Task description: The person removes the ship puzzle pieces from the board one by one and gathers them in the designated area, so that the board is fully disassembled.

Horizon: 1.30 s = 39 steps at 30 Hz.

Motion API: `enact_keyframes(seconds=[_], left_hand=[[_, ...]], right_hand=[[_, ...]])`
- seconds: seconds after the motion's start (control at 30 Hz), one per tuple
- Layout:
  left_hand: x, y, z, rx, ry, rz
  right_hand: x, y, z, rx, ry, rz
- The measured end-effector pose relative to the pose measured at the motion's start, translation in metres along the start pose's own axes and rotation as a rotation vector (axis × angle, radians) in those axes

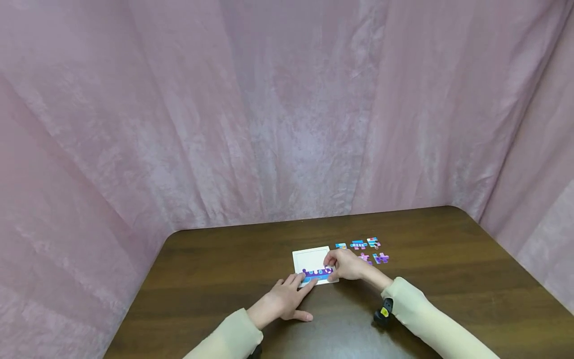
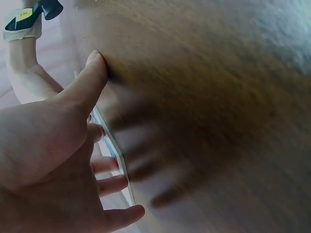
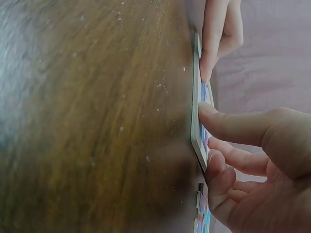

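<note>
A white puzzle tray (image 1: 309, 257) lies flat on the table with joined purple and blue puzzle pieces (image 1: 316, 275) along its near side. My left hand (image 1: 285, 298) rests at the tray's near left corner, fingers stretched onto the pieces, thumb spread away over the table. At the tray's right end, my right hand (image 1: 351, 264) holds a purple and white puzzle piece (image 1: 329, 269) between thumb and bent fingers, low at the end of the row. In the right wrist view, the thumb (image 3: 233, 127) touches the near rim; the fingers partly hide the piece.
Several loose puzzle pieces (image 1: 358, 245) lie right of the tray, another purple one (image 1: 381, 258) among them, some partly behind the right hand. The brown wooden table (image 1: 215, 279) ends at a pink curtain (image 1: 287, 124). Each wrist wears a dark camera strap.
</note>
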State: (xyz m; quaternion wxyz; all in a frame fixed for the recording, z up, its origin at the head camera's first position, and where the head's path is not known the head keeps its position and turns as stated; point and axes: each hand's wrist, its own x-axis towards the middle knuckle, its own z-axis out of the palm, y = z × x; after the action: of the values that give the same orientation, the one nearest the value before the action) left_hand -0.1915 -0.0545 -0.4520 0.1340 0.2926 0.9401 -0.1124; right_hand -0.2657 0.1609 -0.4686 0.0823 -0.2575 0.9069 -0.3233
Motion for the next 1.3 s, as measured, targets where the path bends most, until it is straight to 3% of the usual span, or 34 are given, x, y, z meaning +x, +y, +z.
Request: enact_keyframes(seconds=[0.2,0.43,0.77,1.3], left_hand=[[0.0,0.001,0.0,-0.011,-0.016,0.005],[-0.001,0.001,-0.008,-0.013,0.009,0.006],[-0.003,0.002,-0.008,-0.054,0.012,0.005],[-0.004,0.004,-0.013,-0.069,-0.026,-0.027]], right_hand=[[-0.001,0.0,0.002,0.007,-0.025,0.011],[0.0,-0.002,-0.004,-0.019,0.0,-0.002],[-0.003,-0.006,-0.003,-0.008,0.028,0.003],[-0.009,-0.005,-0.006,0.045,0.071,-0.059]])
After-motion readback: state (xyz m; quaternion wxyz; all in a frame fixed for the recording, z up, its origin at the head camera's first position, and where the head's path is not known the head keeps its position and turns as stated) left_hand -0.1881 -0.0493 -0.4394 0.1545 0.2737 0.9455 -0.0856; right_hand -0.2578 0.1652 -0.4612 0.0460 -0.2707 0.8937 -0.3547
